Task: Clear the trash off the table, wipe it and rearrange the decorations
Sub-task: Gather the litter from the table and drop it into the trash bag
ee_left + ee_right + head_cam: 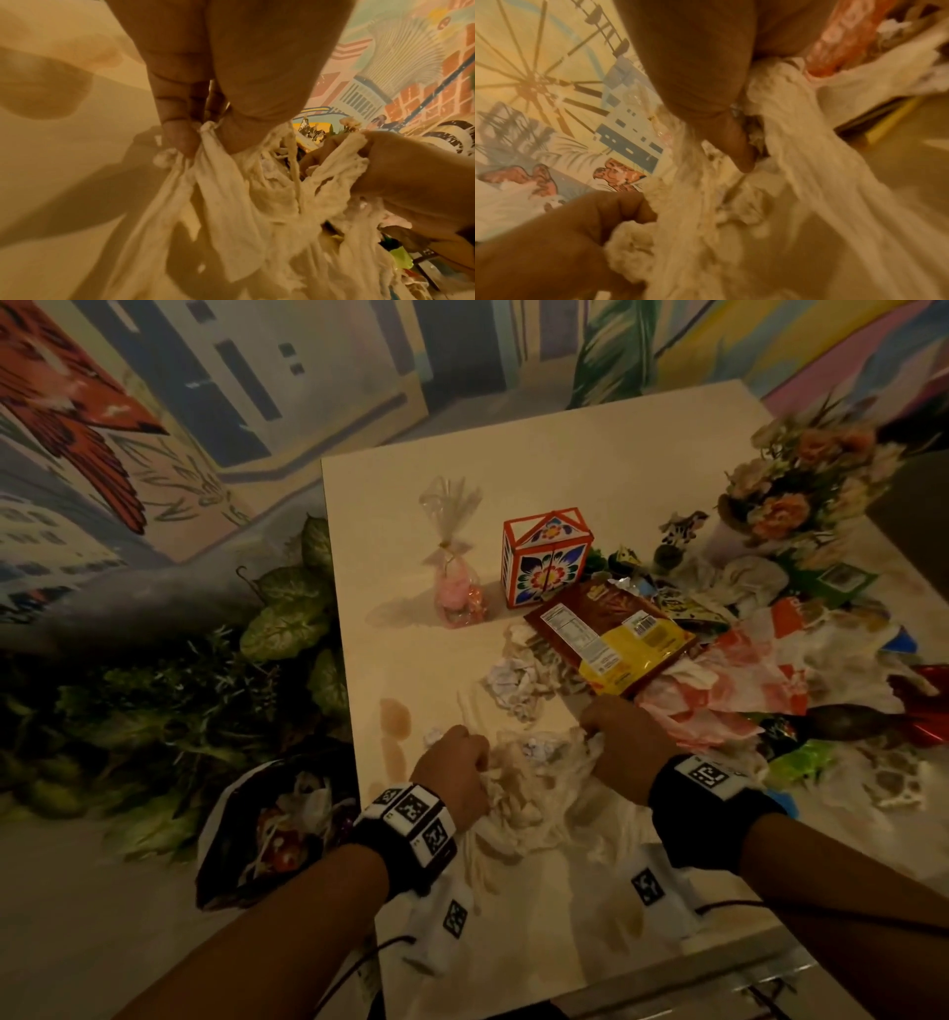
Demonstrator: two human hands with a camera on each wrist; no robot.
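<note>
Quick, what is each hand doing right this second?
Left hand: closed, gripping one side of the cream plastic bag.
Right hand: closed, gripping the bag's other side.

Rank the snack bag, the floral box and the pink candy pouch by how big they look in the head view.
1. Snack bag, lying flat, largest.
2. Floral box.
3. Candy pouch. With its clear twisted top it stands about as tall as the box but is thinner; it also sits slightly farther off, so ranks 2 and 3 are unsure.
</note>
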